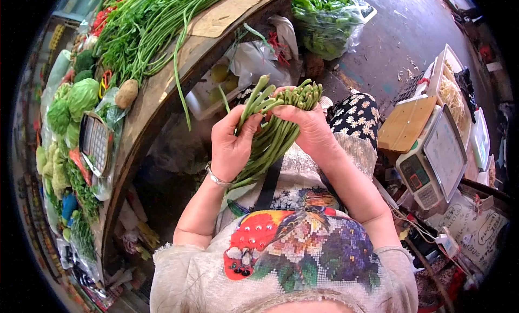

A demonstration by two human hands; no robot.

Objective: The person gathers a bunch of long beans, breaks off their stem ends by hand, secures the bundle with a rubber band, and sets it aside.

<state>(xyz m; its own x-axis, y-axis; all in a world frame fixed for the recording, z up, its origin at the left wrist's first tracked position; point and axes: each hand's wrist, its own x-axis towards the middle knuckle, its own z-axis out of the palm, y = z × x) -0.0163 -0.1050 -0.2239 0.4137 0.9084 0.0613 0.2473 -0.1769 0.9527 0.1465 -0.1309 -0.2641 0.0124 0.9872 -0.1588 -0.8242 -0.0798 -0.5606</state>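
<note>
Counter, two hands, apparently one bean-bundle

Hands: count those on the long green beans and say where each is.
2. The left hand is at the left of the long green beans; the right hand grips them at the upper right, near their ends. Some fingers are hidden, but no other hand shows.

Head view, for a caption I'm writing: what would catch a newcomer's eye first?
Probably the bundle of long green beans, gripped mid-picture by the left hand and right hand. Next, the bright red print on the shirt below, then the scale at the right.
</note>
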